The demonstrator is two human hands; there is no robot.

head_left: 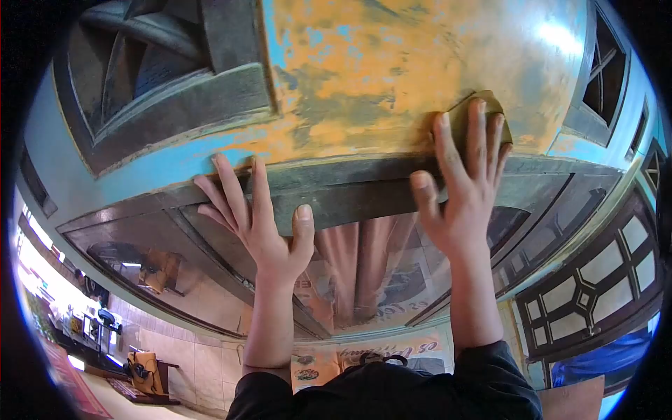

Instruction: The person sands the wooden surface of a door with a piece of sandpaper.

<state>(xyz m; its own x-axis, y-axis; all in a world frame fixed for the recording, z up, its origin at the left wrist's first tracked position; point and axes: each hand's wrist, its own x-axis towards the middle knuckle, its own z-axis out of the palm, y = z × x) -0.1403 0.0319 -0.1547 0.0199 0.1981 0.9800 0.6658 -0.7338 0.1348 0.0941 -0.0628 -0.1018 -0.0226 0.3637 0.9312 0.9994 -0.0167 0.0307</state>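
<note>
Olive-brown flexible sheet, likely abrasive [460, 124], sat under the right hand's [465, 203] fairly straight fingers, pressed to the patchy orange-and-blue wall [364, 77]; left hand [269, 241] was spread, fingertips at the dark wooden beam's [350, 199] upper edge. Looked like surface rubbing in hand; working the sheet called for flat, even finger pressure. Orange banner [423, 346] below, between the forearms: "es" readable, rest unclear, no legible brand.

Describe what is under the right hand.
A brown sheet, flat against the orange-patched wall. The right hand hides part of it; the wall directly behind it is covered.
</note>
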